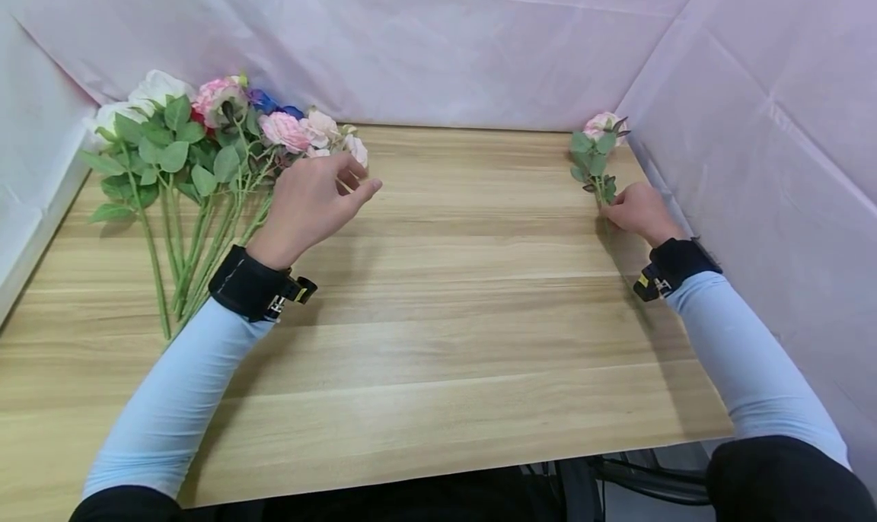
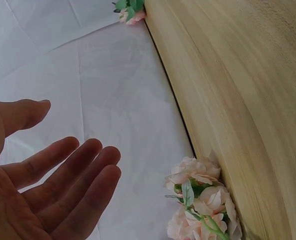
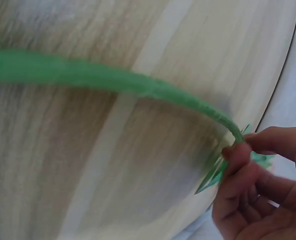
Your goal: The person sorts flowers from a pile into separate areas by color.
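Observation:
A bunch of artificial flowers [image 1: 205, 141] with white, pink and blue blooms and long green stems lies at the table's back left. My left hand [image 1: 352, 183] hovers by its pale pink blooms [image 2: 200, 195], fingers straight and palm empty [image 2: 62, 185]. At the back right corner lies a single pink flower [image 1: 603, 126] with small leaves. My right hand [image 1: 633, 210] pinches its green stem [image 3: 112, 80] between thumb and fingertips [image 3: 238, 150], just below the leaves.
The wooden table [image 1: 466, 316] is walled by pale pink sheeting [image 1: 445, 42] at the back and both sides. The right hand is close to the right wall. A chair frame [image 1: 644, 476] shows below the table's front edge.

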